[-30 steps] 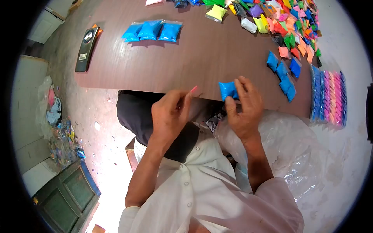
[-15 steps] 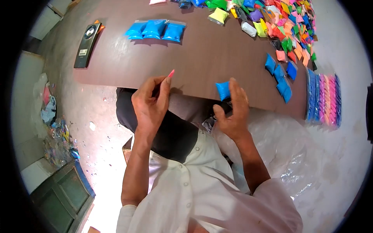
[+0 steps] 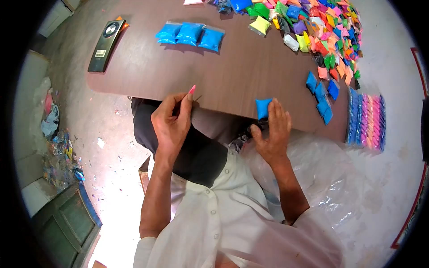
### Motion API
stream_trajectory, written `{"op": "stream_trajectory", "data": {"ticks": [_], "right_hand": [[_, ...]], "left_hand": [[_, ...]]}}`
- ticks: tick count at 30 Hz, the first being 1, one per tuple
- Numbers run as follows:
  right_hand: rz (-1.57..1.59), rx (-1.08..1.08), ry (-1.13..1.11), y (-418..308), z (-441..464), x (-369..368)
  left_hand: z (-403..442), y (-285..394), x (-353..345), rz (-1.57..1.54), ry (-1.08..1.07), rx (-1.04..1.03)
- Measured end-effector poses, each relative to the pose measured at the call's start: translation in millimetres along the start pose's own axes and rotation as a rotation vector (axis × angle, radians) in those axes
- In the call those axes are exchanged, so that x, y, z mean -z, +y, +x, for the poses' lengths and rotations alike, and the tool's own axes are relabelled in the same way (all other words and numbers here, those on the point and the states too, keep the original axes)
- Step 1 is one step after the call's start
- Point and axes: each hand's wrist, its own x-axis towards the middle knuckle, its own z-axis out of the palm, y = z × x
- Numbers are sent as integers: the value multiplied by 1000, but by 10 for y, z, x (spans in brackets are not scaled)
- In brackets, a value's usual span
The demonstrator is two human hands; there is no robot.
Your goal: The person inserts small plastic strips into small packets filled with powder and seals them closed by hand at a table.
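My left hand (image 3: 172, 120) is closed, thumb and forefinger pinching a small pointed pink piece (image 3: 192, 89) whose kind I cannot make out. It hovers by the table's near edge. At that same edge, further right, lies a small blue packet (image 3: 263, 108). My right hand (image 3: 273, 134) is beside it, fingers stretched out and thumb apart, the fingertips at the packet's right side; whether they press on it I cannot tell. Three larger clear bags of blue packets (image 3: 189, 34) lie in a row further back on the brown table (image 3: 232, 67).
A large heap of colourful packets (image 3: 330, 35) covers the back right. Several blue packets (image 3: 320, 94) lie near the right edge, beside stacked packet strips (image 3: 366, 120). A phone (image 3: 105, 47) rests at the left. Clear plastic sheeting (image 3: 321, 165) lies right of my lap.
The view has turned slightly, so the table's things appear shifted. My right hand has come nearer the small blue packet, fingers now beside its right edge. My left hand still pinches the pink piece.
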Motion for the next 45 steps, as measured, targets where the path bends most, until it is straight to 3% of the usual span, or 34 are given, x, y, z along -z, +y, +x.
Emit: {"op": "stream_trajectory", "data": {"ticks": [3,5,8,18,20,27,29,32,42,45], "right_hand": [[65,-5,-8,9,12,30],[156,-37,113,-15,35,56],[95,-21,157,-123,95,138],[70,1,105,40,166,123],[397,-126,223,110,258,117],[175,14,188,68,837,236],[444,-141,211,49,931,198],[357,22,268,5,1085,212],[301,191,110,1,1130,80],[144,243,103,16,1066,104]], "left_hand": [[-32,-41,18,-27,5,-35],[-61,-38,44,-15,6,-43],[-84,-48,67,-1,4,-50],[-32,-64,78,48,-1,-99],[-35,-57,79,49,-11,-73],[-20,-116,28,9,7,-48],[-16,-89,43,7,6,-35],[-25,-76,47,5,0,-18],[1,-96,78,-8,-23,-32],[7,-77,106,10,-28,-46]]}}
